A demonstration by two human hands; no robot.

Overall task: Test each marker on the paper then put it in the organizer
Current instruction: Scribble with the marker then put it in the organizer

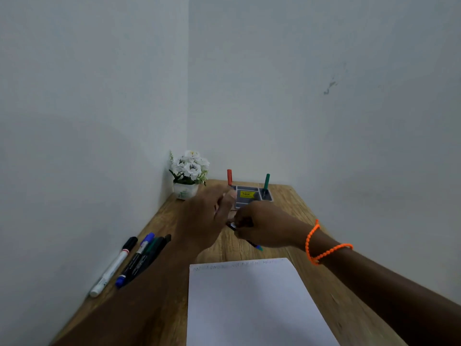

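My right hand (264, 227), with an orange bead bracelet on the wrist, grips a dark marker (257, 246) whose blue-green end sticks out below the fist. Its dark other end shows between my two hands. My left hand (204, 216) is motion-blurred just left of it, fingers stretched out toward the grey organizer (252, 188); nothing shows in its grasp. In the organizer stand a red marker (229, 176) and a green marker (267, 181). The white paper (249, 308) lies in front of me, with faint scribbles along its far edge.
Several markers lie at the table's left edge: a white one with a black cap (112, 268), a blue-capped one (136, 259) and dark ones (156, 247). A pot of white flowers (188, 173) stands in the far left corner. Walls close the wooden table (311, 283) at the left and back.
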